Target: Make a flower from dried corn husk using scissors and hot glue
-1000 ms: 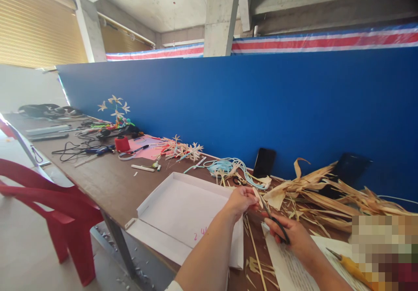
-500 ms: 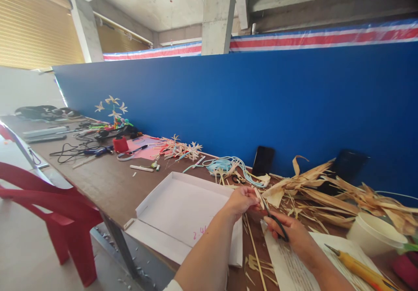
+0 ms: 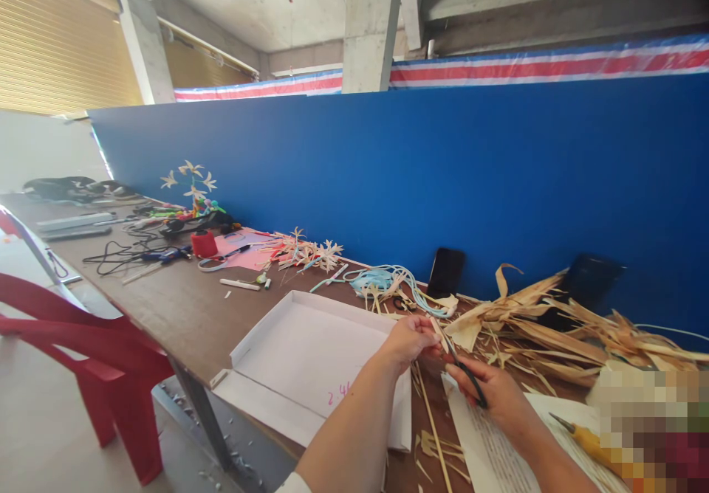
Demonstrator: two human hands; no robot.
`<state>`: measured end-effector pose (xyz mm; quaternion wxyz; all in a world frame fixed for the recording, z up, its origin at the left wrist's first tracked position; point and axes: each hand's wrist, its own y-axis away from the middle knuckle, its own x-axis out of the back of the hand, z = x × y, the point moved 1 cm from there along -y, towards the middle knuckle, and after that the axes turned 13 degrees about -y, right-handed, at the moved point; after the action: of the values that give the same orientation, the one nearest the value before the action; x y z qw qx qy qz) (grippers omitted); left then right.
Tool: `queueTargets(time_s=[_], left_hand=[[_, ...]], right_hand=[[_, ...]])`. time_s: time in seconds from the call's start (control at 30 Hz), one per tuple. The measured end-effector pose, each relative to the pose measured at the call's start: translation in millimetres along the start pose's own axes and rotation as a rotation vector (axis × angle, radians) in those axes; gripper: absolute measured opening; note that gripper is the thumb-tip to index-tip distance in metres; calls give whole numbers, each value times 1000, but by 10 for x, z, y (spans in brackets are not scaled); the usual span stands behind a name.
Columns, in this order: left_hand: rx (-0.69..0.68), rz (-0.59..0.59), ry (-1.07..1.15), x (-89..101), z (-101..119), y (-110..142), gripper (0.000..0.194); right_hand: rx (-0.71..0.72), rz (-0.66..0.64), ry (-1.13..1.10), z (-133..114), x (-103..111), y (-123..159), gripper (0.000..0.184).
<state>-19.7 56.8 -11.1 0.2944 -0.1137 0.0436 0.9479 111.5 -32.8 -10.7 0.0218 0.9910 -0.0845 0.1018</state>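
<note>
In the head view, my left hand [image 3: 408, 339] pinches a small pale strip of dried husk [image 3: 439, 332] above the right end of a shallow white cardboard tray. Black-handled scissors [image 3: 472, 381] are in my right hand [image 3: 494, 393], fingers around the handles. Their blades lie against the strip, close to my left fingertips; I cannot tell whether they are cutting into it. Just beyond my hands spreads a bundle of dried husk leaves [image 3: 521, 301]. A thin straw-coloured stick [image 3: 435, 426] lies below, between my forearms.
The white cardboard tray [image 3: 299, 338] is under my left forearm. Printed paper [image 3: 481, 441] and a yellow-handled tool [image 3: 590, 445] lie right. Phones [image 3: 446, 271] lean on the blue partition [image 3: 354, 168]. Husk flowers [image 3: 326, 255] and a red spool [image 3: 204, 243] stand farther left.
My right hand and the scissors have shifted very slightly left. My left hand stays put with the husk strip. A pixelated patch now covers the lower right corner.
</note>
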Motion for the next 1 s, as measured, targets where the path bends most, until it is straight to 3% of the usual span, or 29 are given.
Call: queueTargets(time_s=[0.43,0.73,1.0], left_hand=[[4,9,22,-4,13,4,30],[150,87,78,-87,-98,-2,27],[67,181,91,-151,-140,-14,34]], right_hand=[[13,4,32,35,2,-14,52],[57,24,47,28,-1,-19,44],[55,31,94,45,17,-29,50]])
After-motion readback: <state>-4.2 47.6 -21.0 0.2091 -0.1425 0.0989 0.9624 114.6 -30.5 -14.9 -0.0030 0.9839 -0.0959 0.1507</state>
